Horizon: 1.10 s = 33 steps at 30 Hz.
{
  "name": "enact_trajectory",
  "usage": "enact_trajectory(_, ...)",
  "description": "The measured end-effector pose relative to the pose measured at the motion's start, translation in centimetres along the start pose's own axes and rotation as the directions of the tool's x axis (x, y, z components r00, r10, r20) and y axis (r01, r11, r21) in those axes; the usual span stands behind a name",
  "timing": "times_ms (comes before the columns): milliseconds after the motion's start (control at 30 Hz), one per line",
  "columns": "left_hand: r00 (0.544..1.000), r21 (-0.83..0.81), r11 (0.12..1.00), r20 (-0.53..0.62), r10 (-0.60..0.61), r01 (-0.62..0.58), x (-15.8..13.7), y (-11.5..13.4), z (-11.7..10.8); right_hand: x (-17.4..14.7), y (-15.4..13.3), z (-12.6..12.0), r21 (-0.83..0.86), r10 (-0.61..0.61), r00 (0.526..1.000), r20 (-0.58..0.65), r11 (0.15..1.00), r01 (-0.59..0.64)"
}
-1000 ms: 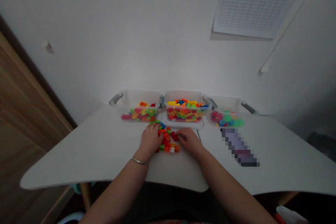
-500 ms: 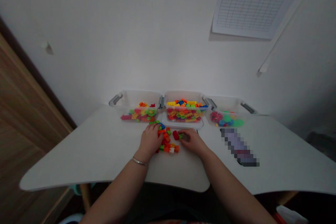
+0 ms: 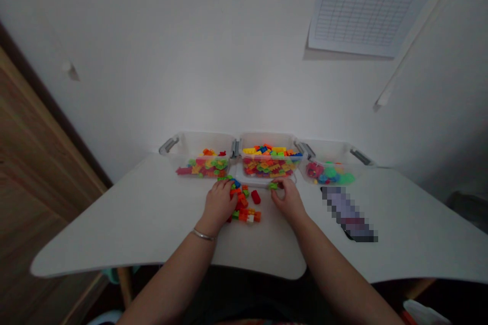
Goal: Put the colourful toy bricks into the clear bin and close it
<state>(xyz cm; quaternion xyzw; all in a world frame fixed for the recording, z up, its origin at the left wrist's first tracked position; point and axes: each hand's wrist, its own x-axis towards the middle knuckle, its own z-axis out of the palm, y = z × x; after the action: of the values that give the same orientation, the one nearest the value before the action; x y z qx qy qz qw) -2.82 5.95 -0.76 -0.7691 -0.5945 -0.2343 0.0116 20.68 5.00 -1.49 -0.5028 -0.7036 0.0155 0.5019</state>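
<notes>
On the table, my left hand (image 3: 220, 200) is curled over a cluster of joined building blocks (image 3: 241, 198) in orange, red, green and blue. Its palm side and part of the cluster are hidden. Between thumb and fingers, my right hand (image 3: 290, 200) pinches a small green building block (image 3: 273, 186) in front of the middle bin. A loose red block (image 3: 255, 196) lies between the two hands. Closer to me, a row of orange and green blocks (image 3: 249, 216) with a white one lies beside the left hand.
Three clear plastic bins stand along the wall: the left bin (image 3: 183, 155), the middle bin (image 3: 267, 138) and the right bin (image 3: 353, 162), all holding colourful toy pieces. A blurred-out phone-like object (image 3: 348, 213) lies to the right on the white table (image 3: 129, 223).
My right hand has moved away from the red block, slightly right and toward the bins, with the green block in its fingers. My left hand has stayed almost still.
</notes>
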Motion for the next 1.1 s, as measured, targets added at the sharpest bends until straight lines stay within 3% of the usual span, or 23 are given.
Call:
enact_trajectory(100,1.000,0.011,1.000,-0.004,0.003,-0.003,0.0,0.0,0.0,1.1,-0.1,-0.8,-0.023,-0.044,0.986,-0.163,0.999,0.041)
enact_trajectory(233,1.000,0.018,1.000,-0.007,0.017,-0.017,0.0,0.1,0.0,3.5,-0.4,-1.9,-0.088,-0.067,0.959,-0.275,0.995,0.044)
enact_trajectory(500,1.000,0.010,1.000,0.000,0.001,-0.001,0.1,0.3,-0.2,6.8,-0.4,-1.2,-0.160,0.075,0.921,-0.383,0.976,-0.146)
enact_trajectory(800,1.000,0.017,1.000,0.007,0.011,-0.011,0.1,0.3,-0.2,6.4,-1.5,0.1,-0.329,-0.041,0.960,-0.277,0.943,-0.055)
enact_trajectory(1100,1.000,0.015,1.000,-0.004,0.014,-0.014,0.1,0.2,0.0,5.2,-0.1,-0.3,-0.409,-0.123,0.980,-0.155,0.911,0.050)
